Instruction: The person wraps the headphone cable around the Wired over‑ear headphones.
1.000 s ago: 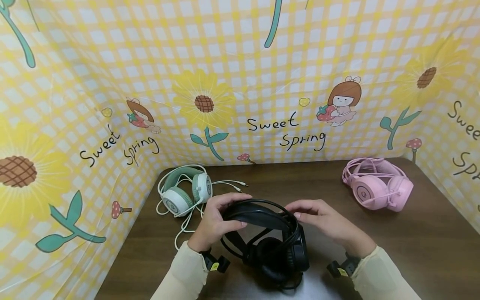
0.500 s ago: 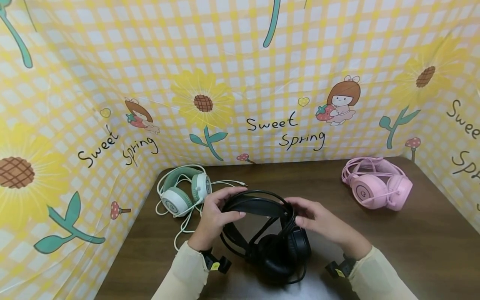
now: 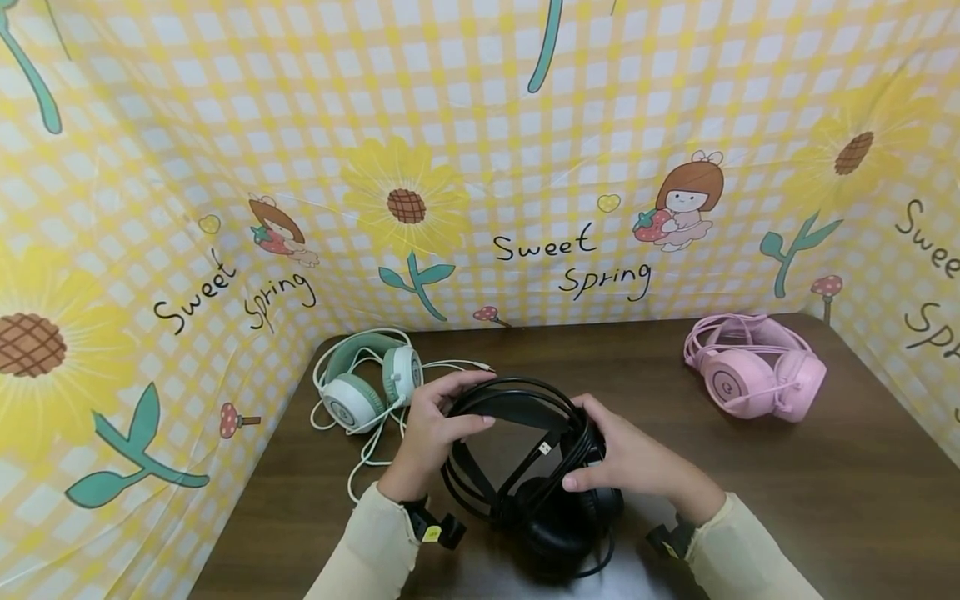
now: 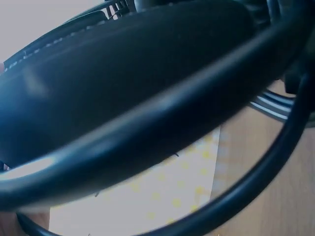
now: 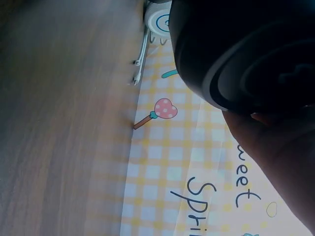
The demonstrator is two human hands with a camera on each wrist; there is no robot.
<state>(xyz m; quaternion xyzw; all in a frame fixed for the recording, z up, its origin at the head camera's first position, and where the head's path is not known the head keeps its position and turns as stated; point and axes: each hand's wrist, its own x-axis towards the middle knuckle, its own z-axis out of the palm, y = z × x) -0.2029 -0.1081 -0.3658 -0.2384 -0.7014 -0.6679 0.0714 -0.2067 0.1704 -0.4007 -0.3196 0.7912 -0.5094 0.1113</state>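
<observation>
A pair of black headphones is held in front of me, ear cups low and close to the table. My left hand grips the left end of the headband, thumb on the near side. On the other side my right hand holds the right part, its thumb over the looped black cable. A USB plug shows inside the loops. Large in the left wrist view is the padded headband. The right wrist view has a dark ear cup beside the hand.
White-and-green headphones with loose cables lie at the back left of the brown table. Pink headphones lie at the back right. A yellow checked cloth closes off the back and sides.
The right hand has come round the right side of the headphones, and its thumb has moved down over the cable. The headband has tilted a little upward, and the USB plug has come into view.
</observation>
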